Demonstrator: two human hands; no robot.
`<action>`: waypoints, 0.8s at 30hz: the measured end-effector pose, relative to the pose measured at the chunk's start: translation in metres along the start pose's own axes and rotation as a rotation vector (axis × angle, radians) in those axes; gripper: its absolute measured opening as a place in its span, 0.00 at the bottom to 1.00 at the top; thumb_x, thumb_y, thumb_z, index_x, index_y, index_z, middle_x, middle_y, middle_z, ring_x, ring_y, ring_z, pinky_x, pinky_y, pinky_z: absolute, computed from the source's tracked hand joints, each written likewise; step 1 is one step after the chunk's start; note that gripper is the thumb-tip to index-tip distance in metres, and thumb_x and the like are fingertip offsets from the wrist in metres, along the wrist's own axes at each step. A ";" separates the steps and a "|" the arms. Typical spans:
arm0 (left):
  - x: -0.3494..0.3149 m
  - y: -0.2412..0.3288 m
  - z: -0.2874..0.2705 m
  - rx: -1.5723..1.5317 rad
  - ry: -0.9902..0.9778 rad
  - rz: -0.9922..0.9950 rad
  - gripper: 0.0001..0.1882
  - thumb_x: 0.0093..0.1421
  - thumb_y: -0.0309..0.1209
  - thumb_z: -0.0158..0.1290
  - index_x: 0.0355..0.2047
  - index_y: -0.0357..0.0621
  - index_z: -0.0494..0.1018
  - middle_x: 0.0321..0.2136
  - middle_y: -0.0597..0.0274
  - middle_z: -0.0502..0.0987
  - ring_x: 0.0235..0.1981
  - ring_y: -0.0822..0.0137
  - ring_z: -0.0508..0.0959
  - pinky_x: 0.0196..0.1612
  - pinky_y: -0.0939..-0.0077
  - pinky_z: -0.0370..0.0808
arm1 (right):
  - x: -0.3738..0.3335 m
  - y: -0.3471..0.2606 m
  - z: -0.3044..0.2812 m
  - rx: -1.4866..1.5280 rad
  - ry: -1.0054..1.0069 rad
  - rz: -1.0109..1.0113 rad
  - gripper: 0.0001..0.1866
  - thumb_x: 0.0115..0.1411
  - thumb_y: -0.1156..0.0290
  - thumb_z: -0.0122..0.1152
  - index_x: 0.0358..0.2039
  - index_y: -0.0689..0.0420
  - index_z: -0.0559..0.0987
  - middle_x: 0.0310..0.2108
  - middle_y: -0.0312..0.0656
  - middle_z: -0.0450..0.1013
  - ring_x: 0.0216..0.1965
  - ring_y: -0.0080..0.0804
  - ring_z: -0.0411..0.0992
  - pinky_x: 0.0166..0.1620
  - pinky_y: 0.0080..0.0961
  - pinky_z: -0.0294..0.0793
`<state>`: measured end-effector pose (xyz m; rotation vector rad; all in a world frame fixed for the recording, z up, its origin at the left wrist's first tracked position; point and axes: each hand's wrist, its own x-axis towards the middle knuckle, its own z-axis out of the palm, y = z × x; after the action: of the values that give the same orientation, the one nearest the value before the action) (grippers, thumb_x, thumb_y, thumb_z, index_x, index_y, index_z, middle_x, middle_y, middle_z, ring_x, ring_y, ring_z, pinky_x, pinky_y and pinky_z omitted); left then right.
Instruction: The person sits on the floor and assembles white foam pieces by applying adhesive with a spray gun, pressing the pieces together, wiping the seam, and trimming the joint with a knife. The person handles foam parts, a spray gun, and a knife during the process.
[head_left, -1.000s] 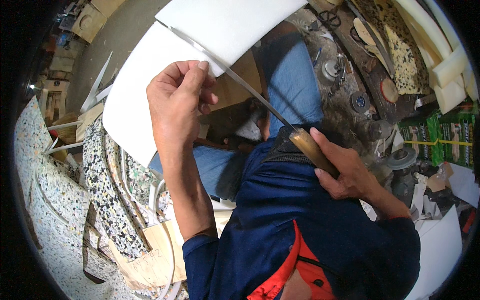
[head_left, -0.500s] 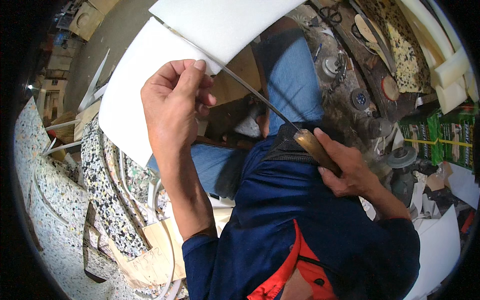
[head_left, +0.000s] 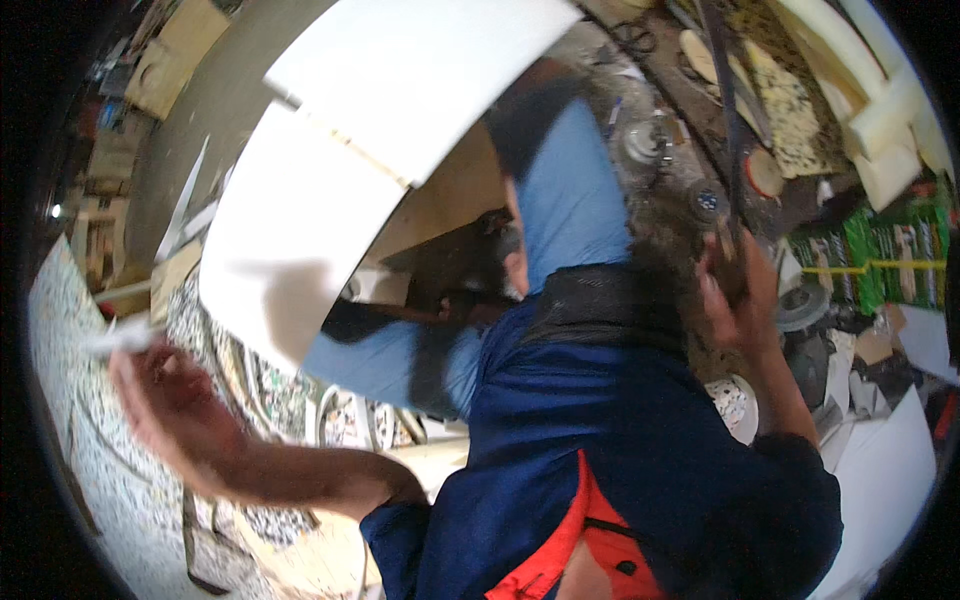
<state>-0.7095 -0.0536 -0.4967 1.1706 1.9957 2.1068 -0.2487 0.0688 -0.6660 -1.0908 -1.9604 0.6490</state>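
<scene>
A white foam sheet (head_left: 285,225) lies across my left thigh, next to a second white foam piece (head_left: 420,75). A narrow gap parts them, with a tan strip showing through. My left hand (head_left: 180,410) is out at the far left, smeared by motion. A small white scrap (head_left: 128,335) shows at its fingertips; whether they grip it cannot be made out. In my right hand (head_left: 735,295), over on the right, is a long thin-bladed knife (head_left: 725,110) held by its handle, the blade pointing away from me and blurred.
Speckled foam slabs (head_left: 90,330) and pale strips crowd the left side. On the right are scissors (head_left: 635,38), a glass jar (head_left: 645,145), a round red-rimmed lid (head_left: 764,173), a grinder-like tool (head_left: 803,310) and green packages (head_left: 905,245). White sheets (head_left: 885,470) lie at the lower right.
My left hand has swung left, away from the foam, with a white scrap at its fingers. The knife has left the line between the foam pieces; my right hand has moved right and turned it upward.
</scene>
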 end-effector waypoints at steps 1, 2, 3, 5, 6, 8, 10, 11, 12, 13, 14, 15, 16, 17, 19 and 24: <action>0.018 0.005 -0.024 0.023 -0.085 -0.068 0.15 0.70 0.39 0.51 0.44 0.38 0.73 0.34 0.60 0.76 0.34 0.69 0.74 0.33 0.79 0.73 | 0.002 0.020 -0.002 0.017 0.016 0.138 0.13 0.58 0.75 0.58 0.45 0.60 0.74 0.30 0.47 0.72 0.29 0.39 0.73 0.34 0.34 0.72; 0.029 -0.007 -0.040 0.231 0.036 0.065 0.15 0.69 0.41 0.52 0.42 0.40 0.74 0.33 0.60 0.77 0.33 0.68 0.74 0.35 0.76 0.70 | -0.001 0.041 0.005 0.036 0.096 0.196 0.14 0.58 0.74 0.58 0.45 0.61 0.74 0.29 0.47 0.72 0.29 0.40 0.73 0.35 0.34 0.72; 0.040 -0.019 -0.054 0.342 0.141 0.119 0.16 0.68 0.43 0.54 0.40 0.41 0.75 0.32 0.60 0.78 0.32 0.68 0.74 0.37 0.74 0.67 | -0.005 0.064 0.007 0.079 0.150 0.342 0.14 0.59 0.72 0.59 0.45 0.62 0.74 0.28 0.47 0.72 0.28 0.40 0.72 0.35 0.34 0.72; 0.058 -0.043 -0.075 0.398 0.314 0.012 0.19 0.66 0.44 0.56 0.41 0.38 0.76 0.32 0.59 0.79 0.33 0.68 0.75 0.36 0.77 0.70 | -0.024 0.108 0.008 -0.160 0.188 0.430 0.17 0.59 0.69 0.60 0.46 0.64 0.73 0.27 0.50 0.73 0.28 0.42 0.73 0.35 0.35 0.72; 0.063 -0.058 -0.081 0.390 0.369 0.029 0.19 0.66 0.44 0.57 0.39 0.37 0.77 0.32 0.59 0.79 0.33 0.68 0.75 0.36 0.75 0.71 | -0.040 0.125 0.007 -0.231 0.137 0.548 0.18 0.59 0.67 0.60 0.46 0.65 0.72 0.27 0.51 0.72 0.28 0.45 0.73 0.35 0.38 0.72; 0.063 -0.082 -0.091 0.546 0.434 -0.042 0.19 0.67 0.42 0.56 0.44 0.35 0.78 0.38 0.53 0.80 0.39 0.62 0.78 0.45 0.70 0.76 | -0.070 0.150 0.008 -0.308 0.101 0.633 0.20 0.59 0.66 0.60 0.46 0.67 0.70 0.27 0.53 0.72 0.28 0.50 0.74 0.35 0.43 0.71; 0.055 -0.098 -0.091 0.581 0.375 0.009 0.21 0.67 0.42 0.55 0.48 0.33 0.77 0.43 0.48 0.80 0.44 0.59 0.79 0.50 0.67 0.77 | -0.104 0.164 0.016 -0.338 0.128 0.610 0.21 0.59 0.65 0.61 0.45 0.67 0.69 0.26 0.55 0.72 0.29 0.54 0.74 0.35 0.47 0.71; 0.047 -0.102 -0.086 0.602 0.358 0.031 0.22 0.67 0.41 0.55 0.50 0.32 0.76 0.46 0.46 0.80 0.47 0.57 0.79 0.52 0.65 0.77 | -0.123 0.166 0.016 -0.329 0.024 0.767 0.21 0.58 0.64 0.61 0.46 0.66 0.69 0.30 0.57 0.72 0.35 0.59 0.74 0.40 0.49 0.71; 0.042 -0.102 -0.078 0.627 0.346 0.054 0.24 0.67 0.41 0.55 0.52 0.31 0.76 0.48 0.43 0.79 0.50 0.55 0.80 0.55 0.63 0.78 | -0.139 0.170 0.023 -0.371 -0.002 0.830 0.22 0.58 0.64 0.61 0.47 0.66 0.69 0.34 0.58 0.73 0.38 0.59 0.74 0.42 0.49 0.71; 0.026 -0.100 -0.069 0.807 0.371 0.074 0.21 0.69 0.40 0.52 0.52 0.33 0.77 0.51 0.45 0.79 0.52 0.54 0.79 0.56 0.64 0.77 | -0.153 0.175 0.028 -0.378 -0.014 0.823 0.23 0.58 0.65 0.62 0.48 0.65 0.69 0.38 0.59 0.73 0.42 0.58 0.74 0.44 0.48 0.71; 0.017 -0.099 -0.053 0.767 0.370 0.058 0.21 0.70 0.39 0.51 0.51 0.32 0.76 0.51 0.43 0.78 0.52 0.55 0.79 0.57 0.65 0.75 | -0.168 0.177 0.034 -0.387 -0.018 0.889 0.24 0.58 0.64 0.62 0.50 0.65 0.68 0.42 0.60 0.72 0.45 0.58 0.72 0.47 0.48 0.71; 0.007 -0.095 -0.036 0.820 0.293 0.059 0.22 0.71 0.38 0.49 0.54 0.31 0.74 0.55 0.42 0.75 0.56 0.55 0.76 0.58 0.65 0.74 | -0.181 0.180 0.043 -0.365 0.016 0.848 0.25 0.59 0.63 0.63 0.51 0.64 0.68 0.46 0.60 0.71 0.48 0.58 0.71 0.50 0.48 0.70; -0.017 -0.093 -0.017 0.695 0.247 0.074 0.23 0.72 0.38 0.48 0.59 0.31 0.69 0.57 0.41 0.73 0.58 0.54 0.74 0.60 0.65 0.72 | -0.191 0.183 0.051 -0.321 -0.003 0.868 0.27 0.61 0.66 0.61 0.56 0.63 0.66 0.50 0.61 0.70 0.52 0.60 0.69 0.53 0.48 0.68; -0.028 -0.088 0.001 0.609 0.173 -0.010 0.25 0.72 0.38 0.48 0.62 0.32 0.65 0.61 0.41 0.69 0.60 0.54 0.72 0.60 0.64 0.72 | -0.195 0.188 0.058 -0.279 0.027 0.823 0.29 0.63 0.68 0.60 0.61 0.63 0.64 0.54 0.61 0.69 0.56 0.62 0.67 0.57 0.49 0.67; -0.054 -0.077 0.038 0.799 0.096 0.173 0.25 0.72 0.37 0.48 0.62 0.30 0.65 0.62 0.44 0.68 0.63 0.50 0.69 0.62 0.60 0.69 | -0.183 0.197 0.068 -0.419 -0.064 1.078 0.27 0.66 0.66 0.56 0.61 0.66 0.64 0.51 0.62 0.70 0.55 0.64 0.67 0.56 0.47 0.68; -0.039 -0.028 0.087 0.394 -0.006 0.105 0.23 0.67 0.32 0.52 0.59 0.29 0.68 0.57 0.45 0.72 0.54 0.57 0.75 0.55 0.65 0.72 | -0.007 0.186 0.043 -0.365 0.237 0.347 0.25 0.69 0.65 0.52 0.60 0.69 0.66 0.55 0.63 0.68 0.56 0.60 0.67 0.59 0.44 0.66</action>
<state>-0.6494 0.0072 -0.5481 1.3539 2.4754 1.7929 -0.1959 0.1538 -0.8292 -1.6756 -1.7359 0.3203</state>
